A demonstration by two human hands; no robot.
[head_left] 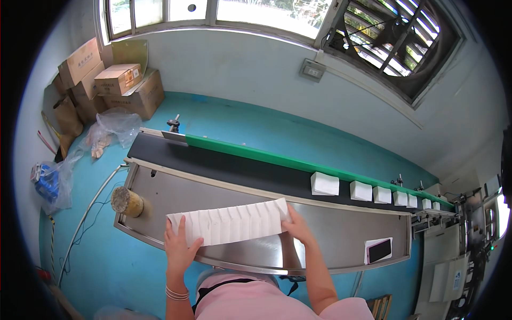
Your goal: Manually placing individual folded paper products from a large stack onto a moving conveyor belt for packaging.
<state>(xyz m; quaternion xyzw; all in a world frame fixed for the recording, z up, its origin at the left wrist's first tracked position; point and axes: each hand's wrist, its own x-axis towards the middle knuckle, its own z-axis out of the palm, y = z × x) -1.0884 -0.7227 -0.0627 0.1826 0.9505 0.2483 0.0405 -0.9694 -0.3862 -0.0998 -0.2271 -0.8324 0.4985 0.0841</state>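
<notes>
A long row of white folded paper stacks [229, 223], pressed side by side like tissues or napkins, spans the space between my hands above the steel table [272, 250]. My left hand [180, 246] grips its left end, fingers on the end and thumb along the near side. At the opposite end, my right hand [298, 225] is closed around the last stack, with some fingers hidden behind it. Beyond the table runs a black conveyor belt [240, 168], where a larger white paper stack [325, 184] stands among several others spaced out toward the right.
A green guide rail [256, 156] borders the belt's far side. On the table are a round yellowish cylinder [128, 202] at left and a phone [380, 250] on white paper at right. Cardboard boxes [118, 80] and plastic bags [120, 128] lie at the far left.
</notes>
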